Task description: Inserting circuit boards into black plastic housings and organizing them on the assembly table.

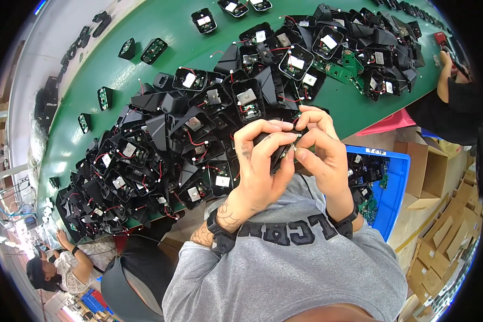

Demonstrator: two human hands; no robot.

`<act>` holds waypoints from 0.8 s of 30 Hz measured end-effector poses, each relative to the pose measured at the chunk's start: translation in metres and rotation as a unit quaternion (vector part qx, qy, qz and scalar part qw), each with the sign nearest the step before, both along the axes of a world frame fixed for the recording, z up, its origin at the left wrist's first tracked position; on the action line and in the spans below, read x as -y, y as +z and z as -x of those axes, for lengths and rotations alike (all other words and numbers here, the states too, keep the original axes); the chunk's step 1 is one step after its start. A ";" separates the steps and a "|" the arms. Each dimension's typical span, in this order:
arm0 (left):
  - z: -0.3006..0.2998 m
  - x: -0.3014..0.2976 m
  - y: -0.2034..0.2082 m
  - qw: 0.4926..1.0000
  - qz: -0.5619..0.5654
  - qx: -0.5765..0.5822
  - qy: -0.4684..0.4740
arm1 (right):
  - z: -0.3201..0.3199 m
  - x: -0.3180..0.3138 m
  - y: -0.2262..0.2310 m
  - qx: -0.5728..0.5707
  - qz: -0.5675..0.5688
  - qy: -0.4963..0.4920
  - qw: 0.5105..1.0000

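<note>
Facing each other, fingers (263,154) bent, 2 hands (256,180) pinch 1 small dark part (279,154) between them.

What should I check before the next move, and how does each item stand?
1. Left hand gripping the dark part: ok.
2. Right hand fingertips at that part: ok.
3. Clear view of the part: not ok, fingers hide most of it.
4. What the right fingertips pinch: cannot tell.
5. Co-worker's hand at the table's right end apart from the person's hands: ok.
6. Blue bin on the person's right: ok.
</note>
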State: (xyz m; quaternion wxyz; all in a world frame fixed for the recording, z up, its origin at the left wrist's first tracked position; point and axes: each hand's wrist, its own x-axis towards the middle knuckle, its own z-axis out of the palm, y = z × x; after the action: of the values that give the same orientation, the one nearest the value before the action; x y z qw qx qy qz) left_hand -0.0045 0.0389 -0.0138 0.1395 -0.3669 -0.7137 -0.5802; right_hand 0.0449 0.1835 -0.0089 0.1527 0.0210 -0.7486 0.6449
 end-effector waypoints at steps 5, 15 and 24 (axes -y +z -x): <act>0.000 0.002 0.001 1.000 0.014 0.005 -0.002 | 0.001 0.004 0.000 0.052 0.090 0.008 0.995; -0.005 0.000 -0.001 0.999 -0.001 0.036 0.018 | 0.001 0.000 -0.002 0.039 0.073 0.025 0.996; -0.006 0.000 0.003 1.000 0.019 0.003 0.011 | 0.000 -0.007 0.000 0.084 0.172 0.047 0.980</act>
State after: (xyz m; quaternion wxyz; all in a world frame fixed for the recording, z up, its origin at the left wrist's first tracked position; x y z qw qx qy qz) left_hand 0.0010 0.0390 -0.0112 0.1362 -0.3599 -0.7288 -0.5663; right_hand 0.0449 0.1900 -0.0094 0.0601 -0.0252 -0.6349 0.7698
